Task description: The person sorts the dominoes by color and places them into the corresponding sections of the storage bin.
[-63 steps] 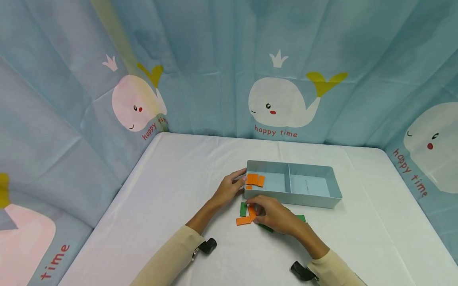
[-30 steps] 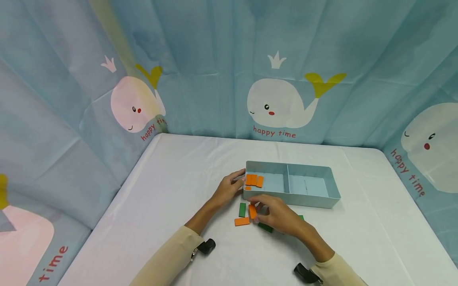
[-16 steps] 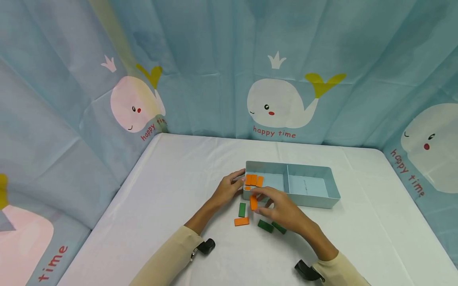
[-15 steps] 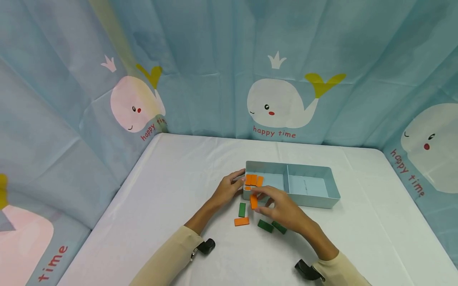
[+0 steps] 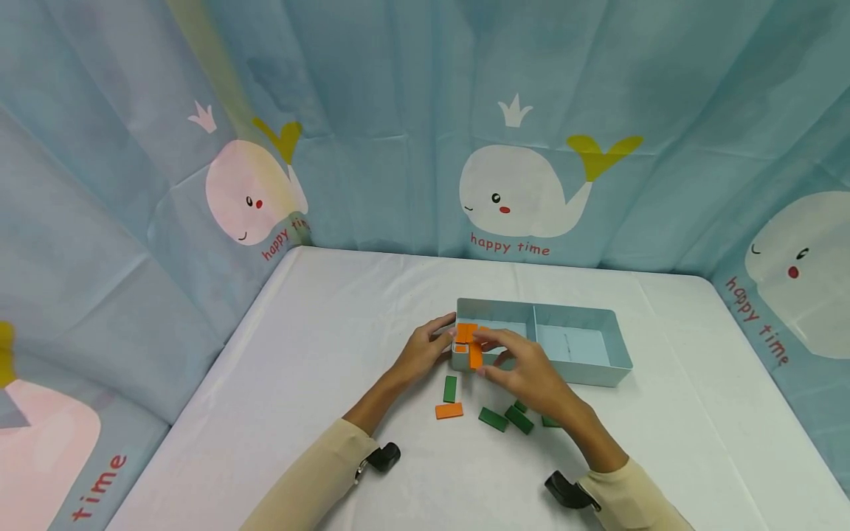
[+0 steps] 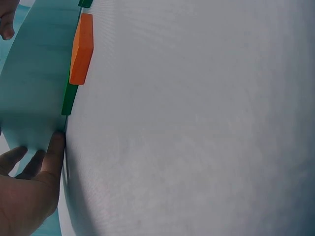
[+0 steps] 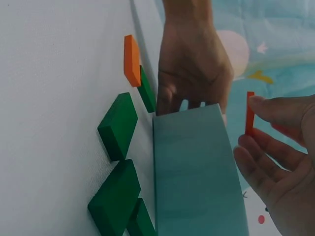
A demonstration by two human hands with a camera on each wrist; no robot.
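Observation:
A light-blue two-compartment box (image 5: 587, 373) stands on the table. My right hand (image 5: 527, 372) pinches a flat orange block (image 5: 475, 356) between thumb and fingertips, over the front wall of the left compartment; in the right wrist view the held block (image 7: 250, 113) shows edge-on. At the box's left end, my left hand (image 5: 420, 352) rests its fingers against the wall, and the left wrist view shows these fingers (image 6: 55, 147) fairly straight. Inside the left compartment lie several orange blocks (image 5: 466, 332), partly hidden by the right hand.
In front of the box lie an orange block (image 5: 448, 411), a green block (image 5: 450, 389) and several more green blocks (image 5: 493, 419) under the right forearm. The right compartment (image 5: 576, 344) shows its bare floor. A whale-print curtain (image 5: 398, 184) closes off the back of the white table.
My right hand has lifted the orange block from the table and carried it up and forward to the box's front wall. More green blocks show beneath. My left hand has stayed at the box end.

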